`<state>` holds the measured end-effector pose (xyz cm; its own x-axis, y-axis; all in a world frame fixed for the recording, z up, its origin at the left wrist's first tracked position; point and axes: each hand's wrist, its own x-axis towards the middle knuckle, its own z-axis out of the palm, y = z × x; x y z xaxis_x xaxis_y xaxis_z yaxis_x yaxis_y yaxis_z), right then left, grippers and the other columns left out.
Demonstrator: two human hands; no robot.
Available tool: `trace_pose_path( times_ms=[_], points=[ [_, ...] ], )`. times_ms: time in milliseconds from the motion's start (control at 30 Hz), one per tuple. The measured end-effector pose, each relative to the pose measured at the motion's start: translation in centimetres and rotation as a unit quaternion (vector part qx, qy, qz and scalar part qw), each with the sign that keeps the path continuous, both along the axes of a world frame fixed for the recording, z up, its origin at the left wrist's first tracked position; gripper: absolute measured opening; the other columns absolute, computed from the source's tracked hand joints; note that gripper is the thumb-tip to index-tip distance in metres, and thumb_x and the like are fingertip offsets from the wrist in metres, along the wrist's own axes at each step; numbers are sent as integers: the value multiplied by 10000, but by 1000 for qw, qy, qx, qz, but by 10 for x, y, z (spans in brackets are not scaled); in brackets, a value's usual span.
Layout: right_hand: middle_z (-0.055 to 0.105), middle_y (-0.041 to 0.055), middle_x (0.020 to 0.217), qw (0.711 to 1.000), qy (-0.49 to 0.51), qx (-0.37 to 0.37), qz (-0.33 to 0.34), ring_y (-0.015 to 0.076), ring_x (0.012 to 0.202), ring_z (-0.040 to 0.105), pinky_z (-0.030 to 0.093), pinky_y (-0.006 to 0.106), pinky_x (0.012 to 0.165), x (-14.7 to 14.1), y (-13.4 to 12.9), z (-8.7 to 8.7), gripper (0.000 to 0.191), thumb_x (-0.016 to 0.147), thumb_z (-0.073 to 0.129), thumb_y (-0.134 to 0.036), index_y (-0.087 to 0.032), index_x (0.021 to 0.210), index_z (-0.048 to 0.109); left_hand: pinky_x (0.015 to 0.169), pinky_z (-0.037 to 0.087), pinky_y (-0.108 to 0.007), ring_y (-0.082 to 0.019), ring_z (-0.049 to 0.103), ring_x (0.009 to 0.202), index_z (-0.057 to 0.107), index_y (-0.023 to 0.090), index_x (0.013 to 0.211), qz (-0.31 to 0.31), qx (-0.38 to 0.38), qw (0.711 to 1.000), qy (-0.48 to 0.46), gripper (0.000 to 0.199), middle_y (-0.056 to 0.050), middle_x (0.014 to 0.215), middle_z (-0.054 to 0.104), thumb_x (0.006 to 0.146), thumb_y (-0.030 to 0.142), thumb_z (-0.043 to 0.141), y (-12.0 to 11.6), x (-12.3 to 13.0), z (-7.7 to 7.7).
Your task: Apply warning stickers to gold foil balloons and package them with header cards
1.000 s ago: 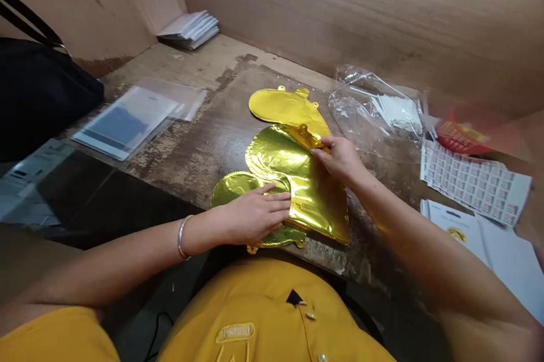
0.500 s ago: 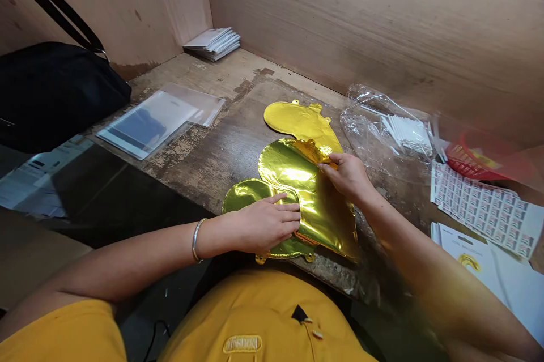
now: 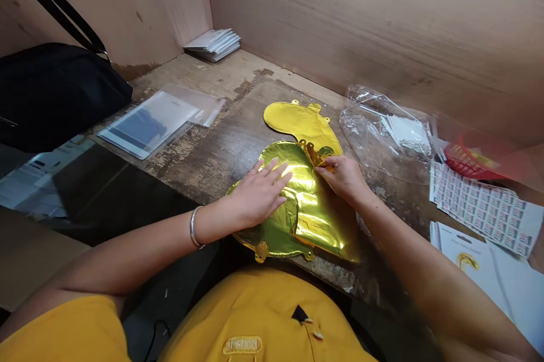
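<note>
A shiny gold foil balloon (image 3: 318, 214) lies flat and partly folded at the table's front edge. My left hand (image 3: 259, 195) is over its left part, fingers spread, palm down, holding nothing. My right hand (image 3: 344, 178) pinches the folded upper edge of the foil, where small tabs stick up. Behind it a duller yellow foil part (image 3: 301, 118) with small tabs lies on the wood; whether it belongs to the same balloon cannot be told.
Clear plastic sleeves (image 3: 148, 124) and a black bag (image 3: 59, 96) are on the left, a stack of white packets (image 3: 215, 43) in the back corner. Rightward sit a clear bag (image 3: 369, 124), a red basket (image 3: 471, 158), sticker sheets (image 3: 484, 203) and white cards (image 3: 488, 271).
My left hand has lifted from the lower foil and moved up, its fingers now spread. The pinched foil edge has shifted and bunched near my right hand, which has hardly moved.
</note>
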<state>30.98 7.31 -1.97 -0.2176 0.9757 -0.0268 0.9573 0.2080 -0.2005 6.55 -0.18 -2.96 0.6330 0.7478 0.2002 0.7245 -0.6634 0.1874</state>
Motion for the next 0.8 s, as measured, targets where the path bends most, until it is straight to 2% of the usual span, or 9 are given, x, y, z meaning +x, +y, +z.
trace_pose_path(
  times_ms=[100, 200, 300, 400, 500, 600, 700, 767, 800],
  points=[
    [699, 140, 952, 997, -42, 58, 13, 290, 950, 615, 492, 389, 834, -6, -13, 6, 239, 831, 615, -276, -134, 990, 723, 1127, 304, -521, -353, 350, 1398, 436, 133, 1412, 21, -61, 997, 50, 509, -149, 1501, 420, 982, 406, 410, 1, -2, -11],
    [528, 218, 1357, 986, -65, 139, 62, 332, 1268, 469, 409, 450, 1046, -12, -40, 11, 480, 877, 571, -274, -74, 1313, 557, 1140, 284, -508, -355, 312, 1418, 420, 142, 1431, 25, -78, 995, 61, 521, -143, 1533, 372, 996, 420, 356, -1, -2, -16],
    [356, 175, 1531, 985, -79, 66, 138, 316, 1428, 295, 331, 465, 1134, -13, -67, 5, 528, 953, 448, -368, -112, 1415, 459, 1147, 273, -501, -352, 303, 1423, 411, 138, 1442, 17, -82, 994, 66, 530, -145, 1540, 358, 996, 418, 352, -1, -1, -16],
    [295, 164, 1565, 984, -94, -14, 149, 324, 1461, 215, 277, 484, 1167, -11, -80, -11, 616, 964, 401, -443, -103, 1476, 365, 1142, 278, -520, -326, 308, 1426, 396, 182, 1456, 18, -94, 993, 66, 523, -115, 1547, 356, 990, 418, 369, 4, -7, -12],
    [222, 151, 1589, 988, -88, -17, 129, 318, 1473, 166, 228, 493, 1184, -10, -83, -22, 640, 967, 387, -441, -110, 1508, 297, 1093, 292, -624, -353, 352, 1400, 474, 227, 1405, 76, -99, 990, 68, 478, -117, 1510, 417, 984, 435, 382, 11, -15, -4],
    [224, 160, 1585, 990, -76, -12, 122, 324, 1470, 172, 235, 510, 1177, -10, -82, -24, 647, 965, 379, -436, -92, 1506, 294, 1078, 287, -659, -391, 372, 1380, 570, 126, 1302, 129, -16, 991, 19, 423, -194, 1456, 466, 976, 339, 405, 7, -11, 9],
    [229, 180, 1577, 991, -59, -9, 124, 326, 1473, 159, 237, 529, 1172, -8, -82, -26, 656, 956, 375, -406, -52, 1501, 285, 1161, 265, -519, -273, 402, 1384, 568, 132, 1292, -43, 58, 995, -75, 390, -129, 1428, 522, 950, 175, 386, -8, 12, 15],
    [213, 180, 1580, 990, -46, -12, 130, 312, 1480, 133, 228, 536, 1171, -7, -82, -27, 649, 946, 372, -358, -45, 1504, 267, 1181, 262, -445, -214, 430, 1368, 536, 144, 1323, -148, 40, 984, -93, 408, -93, 1408, 550, 945, 154, 385, -20, 31, 10],
    [203, 179, 1583, 990, -41, -15, 132, 306, 1483, 121, 220, 535, 1173, -6, -83, -28, 643, 940, 367, -330, -41, 1505, 261, 1177, 272, -438, -217, 434, 1365, 511, 125, 1345, -161, 16, 983, -82, 415, -110, 1414, 542, 950, 173, 392, -25, 39, 5]
  ],
)
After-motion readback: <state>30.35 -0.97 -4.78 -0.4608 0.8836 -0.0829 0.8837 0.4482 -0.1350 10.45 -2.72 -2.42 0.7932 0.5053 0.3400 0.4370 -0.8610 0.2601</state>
